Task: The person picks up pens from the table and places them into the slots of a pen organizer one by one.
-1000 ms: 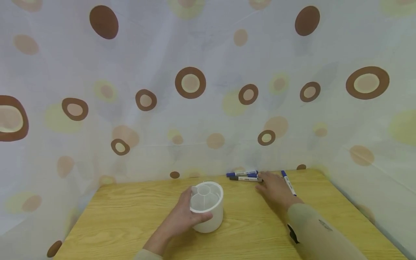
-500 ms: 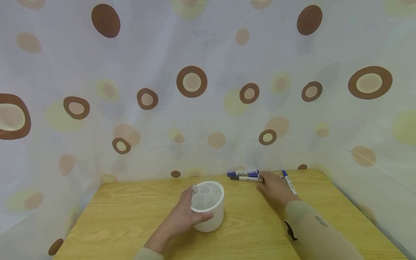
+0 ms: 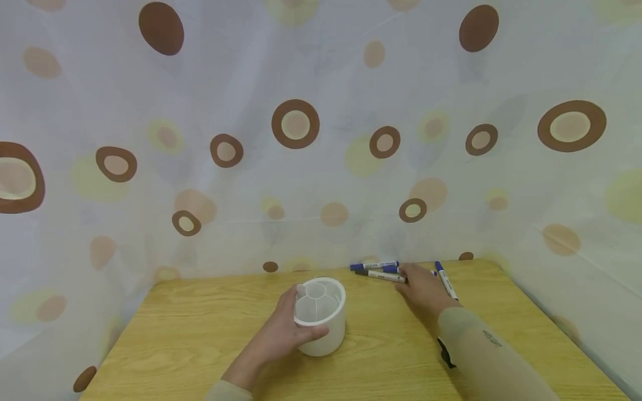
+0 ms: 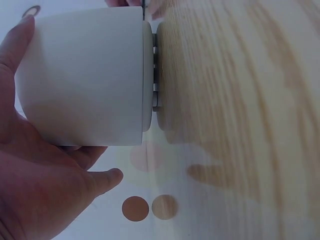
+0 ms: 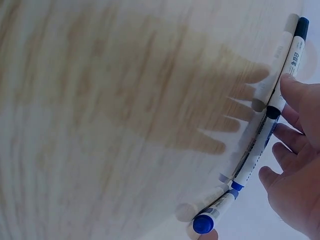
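Note:
My left hand [image 3: 283,331] grips a white round pen holder [image 3: 328,337], thumb at the near side and fingers round the left. The holder stands upright on the wooden table, its inside divided into bare compartments. In the left wrist view its smooth wall [image 4: 90,80] and the slim base under it show. At the back right, my right hand [image 3: 426,287] pinches the end of a black-capped whiteboard marker [image 3: 379,275] between thumb and fingers. A blue-capped marker [image 5: 255,150] lies by the fingers, partly hidden in the head view. Another blue-capped marker [image 3: 373,266] lies behind them.
One more blue marker [image 3: 446,281] lies slantwise to the right of my right hand. A spotted curtain [image 3: 321,167] rises along the back and both sides of the table [image 3: 200,334].
The black-capped marker has turned slightly, its right end now nearer me under my right fingers. My left hand and the pen holder stay in place.

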{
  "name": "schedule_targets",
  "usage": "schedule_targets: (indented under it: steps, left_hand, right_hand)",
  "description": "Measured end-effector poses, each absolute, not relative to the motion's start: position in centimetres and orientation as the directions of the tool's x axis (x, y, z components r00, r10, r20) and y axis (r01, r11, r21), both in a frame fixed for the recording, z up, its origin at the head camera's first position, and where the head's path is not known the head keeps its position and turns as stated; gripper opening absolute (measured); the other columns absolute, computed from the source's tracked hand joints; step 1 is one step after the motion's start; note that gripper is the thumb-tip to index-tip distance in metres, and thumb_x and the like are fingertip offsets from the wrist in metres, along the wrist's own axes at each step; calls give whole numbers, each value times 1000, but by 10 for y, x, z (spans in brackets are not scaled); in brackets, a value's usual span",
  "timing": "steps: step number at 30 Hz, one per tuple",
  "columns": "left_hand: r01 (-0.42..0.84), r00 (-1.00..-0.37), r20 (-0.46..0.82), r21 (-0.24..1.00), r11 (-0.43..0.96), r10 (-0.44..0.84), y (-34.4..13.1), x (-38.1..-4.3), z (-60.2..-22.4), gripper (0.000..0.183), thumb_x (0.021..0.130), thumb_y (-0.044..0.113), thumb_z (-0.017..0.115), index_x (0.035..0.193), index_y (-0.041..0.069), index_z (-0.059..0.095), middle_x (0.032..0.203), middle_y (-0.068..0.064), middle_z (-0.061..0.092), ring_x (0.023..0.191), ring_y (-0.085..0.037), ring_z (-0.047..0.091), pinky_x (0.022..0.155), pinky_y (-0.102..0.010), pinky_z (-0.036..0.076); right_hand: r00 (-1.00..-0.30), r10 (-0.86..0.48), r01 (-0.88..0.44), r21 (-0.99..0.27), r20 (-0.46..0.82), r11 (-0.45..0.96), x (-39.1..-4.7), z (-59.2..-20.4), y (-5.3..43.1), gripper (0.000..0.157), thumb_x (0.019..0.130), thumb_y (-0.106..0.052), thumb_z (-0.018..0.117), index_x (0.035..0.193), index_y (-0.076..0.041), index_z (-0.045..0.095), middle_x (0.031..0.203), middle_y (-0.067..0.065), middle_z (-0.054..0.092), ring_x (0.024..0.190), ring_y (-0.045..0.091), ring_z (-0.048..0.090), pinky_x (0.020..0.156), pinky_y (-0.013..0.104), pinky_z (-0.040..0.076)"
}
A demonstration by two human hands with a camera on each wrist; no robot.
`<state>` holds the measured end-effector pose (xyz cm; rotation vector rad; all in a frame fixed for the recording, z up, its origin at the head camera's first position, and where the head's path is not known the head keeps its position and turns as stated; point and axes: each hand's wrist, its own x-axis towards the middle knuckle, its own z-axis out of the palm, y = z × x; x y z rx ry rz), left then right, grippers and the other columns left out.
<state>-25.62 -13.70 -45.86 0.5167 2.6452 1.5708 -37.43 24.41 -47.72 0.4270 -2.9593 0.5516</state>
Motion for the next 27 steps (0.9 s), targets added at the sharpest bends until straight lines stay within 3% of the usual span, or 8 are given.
schedule_targets:
  steps: [5,13,17,22,24,27]
  left_hand:
    - [263,-948,144,858,442,286,-136,-257,-459,112,87,43,95,169,4,29,157,-21,43,131,-35,59,113,-61,46]
    - [268,-944,147,862,430,295,-137,-258,-460,107,87,43,95,167,7,32,155,-19,43,130,-33,58,112,-60,47]
    - [266,-945,145,863,430,293,-137,-257,-460,108,88,43,95,167,6,32,157,-20,42,130,-33,58,112,-60,46]
    - [261,-947,142,865,429,289,-137,-256,-459,108,87,42,95,167,6,32,157,-20,42,131,-34,58,113,-61,46]
    - [261,-947,142,864,430,289,-137,-256,-459,108,87,42,95,167,7,32,156,-20,43,130,-34,58,113,-61,46]
    - [263,-946,144,865,428,290,-137,-256,-458,106,87,42,96,166,7,33,156,-20,43,131,-34,58,113,-62,46]
  right_hand:
    - [-951,-273,-305,-297,143,905,-374,-475,244,21,106,-16,75,115,1,68,107,12,64,96,32,66,88,56,58]
    - [-932,-293,-347,-301,212,888,-372,-479,246,11,104,-12,75,99,-5,68,99,8,60,86,24,59,80,50,56]
    - [-941,-246,-325,-415,232,850,-366,-477,245,9,105,-10,69,106,-1,67,108,13,65,92,29,63,83,54,56]
    - [-963,-167,-250,-462,213,851,-359,-473,244,26,110,-17,65,126,2,70,130,21,71,113,41,69,96,63,57]
    - [-964,-147,-234,-450,220,862,-356,-472,244,28,111,-20,66,130,0,71,133,21,72,118,43,69,97,64,56]
    - [-962,-123,-226,-456,246,861,-349,-470,243,23,111,-22,69,126,-4,72,125,18,75,115,41,71,95,64,57]
